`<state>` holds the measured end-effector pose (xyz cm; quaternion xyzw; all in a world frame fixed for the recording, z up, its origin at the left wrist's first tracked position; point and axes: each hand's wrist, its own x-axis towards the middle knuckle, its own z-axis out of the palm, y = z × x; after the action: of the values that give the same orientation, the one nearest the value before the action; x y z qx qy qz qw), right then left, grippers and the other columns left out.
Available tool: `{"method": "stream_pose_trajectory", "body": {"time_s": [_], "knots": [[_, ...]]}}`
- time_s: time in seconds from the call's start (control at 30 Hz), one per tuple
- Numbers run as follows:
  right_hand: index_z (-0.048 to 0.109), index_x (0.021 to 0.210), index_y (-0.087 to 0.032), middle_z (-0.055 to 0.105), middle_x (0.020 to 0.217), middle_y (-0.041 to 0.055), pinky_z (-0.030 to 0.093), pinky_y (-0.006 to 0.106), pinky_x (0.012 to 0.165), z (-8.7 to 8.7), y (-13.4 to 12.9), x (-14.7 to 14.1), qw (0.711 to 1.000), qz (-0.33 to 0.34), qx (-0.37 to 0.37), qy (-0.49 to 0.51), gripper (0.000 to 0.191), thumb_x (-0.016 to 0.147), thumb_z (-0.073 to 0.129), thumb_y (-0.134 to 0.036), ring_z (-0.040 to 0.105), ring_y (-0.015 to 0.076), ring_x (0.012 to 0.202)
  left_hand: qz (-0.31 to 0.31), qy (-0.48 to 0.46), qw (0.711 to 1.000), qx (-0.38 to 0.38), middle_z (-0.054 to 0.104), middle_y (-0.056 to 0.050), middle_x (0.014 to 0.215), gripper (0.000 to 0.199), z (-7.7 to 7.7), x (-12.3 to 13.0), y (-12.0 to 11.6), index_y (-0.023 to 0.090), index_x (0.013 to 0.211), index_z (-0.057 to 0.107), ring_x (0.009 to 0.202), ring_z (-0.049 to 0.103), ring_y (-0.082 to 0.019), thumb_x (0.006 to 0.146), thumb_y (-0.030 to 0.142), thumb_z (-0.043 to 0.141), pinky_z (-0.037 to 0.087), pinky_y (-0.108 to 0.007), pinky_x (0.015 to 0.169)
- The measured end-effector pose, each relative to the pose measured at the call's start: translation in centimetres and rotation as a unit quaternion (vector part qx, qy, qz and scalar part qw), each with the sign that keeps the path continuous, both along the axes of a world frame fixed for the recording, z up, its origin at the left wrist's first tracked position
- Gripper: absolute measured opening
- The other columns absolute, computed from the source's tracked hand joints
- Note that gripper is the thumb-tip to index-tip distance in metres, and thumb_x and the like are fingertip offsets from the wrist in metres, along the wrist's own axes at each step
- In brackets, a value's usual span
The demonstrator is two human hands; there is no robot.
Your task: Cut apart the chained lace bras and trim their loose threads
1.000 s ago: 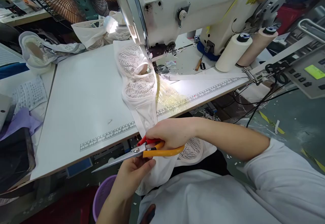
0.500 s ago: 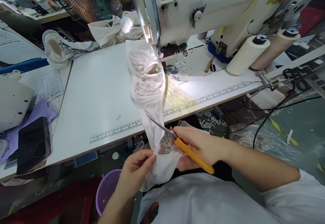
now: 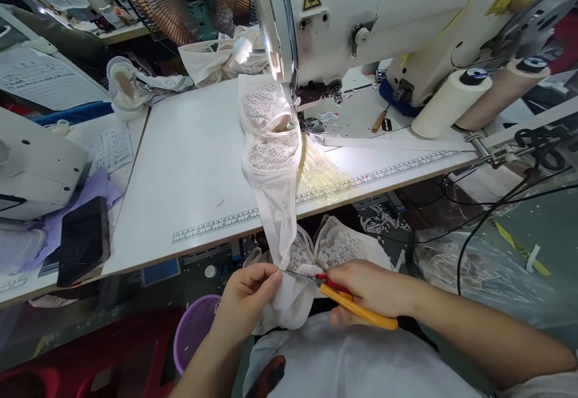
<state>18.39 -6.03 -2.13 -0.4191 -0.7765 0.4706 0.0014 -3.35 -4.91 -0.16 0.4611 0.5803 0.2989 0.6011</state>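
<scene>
A white lace bra (image 3: 272, 154) lies under the needle of the sewing machine (image 3: 361, 31), its band hanging over the table's front edge. My left hand (image 3: 246, 298) pinches the end of that band between thumb and fingers. In my right hand (image 3: 368, 289) is a pair of scissors (image 3: 356, 309) with orange and red handles. Their blades point left, and the tips are at the fabric beside my left fingertips. Another white lace bra (image 3: 345, 244) rests on my lap below, partly hidden by my hands.
More bras (image 3: 205, 61) are heaped at the table's back, near a fan (image 3: 189, 0). Thread cones (image 3: 451, 103) stand right of the machine. A phone (image 3: 83, 238) lies at the left, and a purple bin (image 3: 194, 332) is below the table.
My right hand has brought the scissors down, from across the hanging band to beside my left fingertips. My left hand keeps its pinch. The whole view has shifted slightly.
</scene>
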Motion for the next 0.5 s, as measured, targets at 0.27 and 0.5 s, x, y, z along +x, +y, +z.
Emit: {"method": "stream_pose_trajectory", "body": {"time_s": [0.27, 0.5], "knots": [[0.048, 0.068, -0.019, 0.048, 0.061, -0.0003, 0.028, 0.023, 0.045, 0.35, 0.13, -0.75, 0.999, -0.01, 0.016, -0.031, 0.046, 0.074, 0.05, -0.064, 0.038, 0.0125, 0.05, 0.015, 0.005, 1.0, -0.01, 0.05, 0.001, 0.051, 0.02, -0.71, -0.41, -0.07, 0.015, 0.052, 0.062, 0.047, 0.038, -0.01, 0.062, 0.031, 0.067, 0.031, -0.02, 0.044], [0.044, 0.063, -0.019, 0.047, 0.06, -0.0004, 0.026, 0.024, 0.047, -0.05, -0.26, -1.13, 0.998, -0.045, 0.006, -0.039, 0.04, 0.074, 0.053, -0.057, 0.037, 0.0122, 0.05, -0.01, 0.005, 1.0, -0.015, 0.049, 0.002, 0.052, 0.02, -0.61, -0.7, 0.15, 0.016, 0.053, 0.062, 0.048, 0.038, -0.009, 0.065, 0.031, 0.065, 0.031, -0.02, 0.046]]}}
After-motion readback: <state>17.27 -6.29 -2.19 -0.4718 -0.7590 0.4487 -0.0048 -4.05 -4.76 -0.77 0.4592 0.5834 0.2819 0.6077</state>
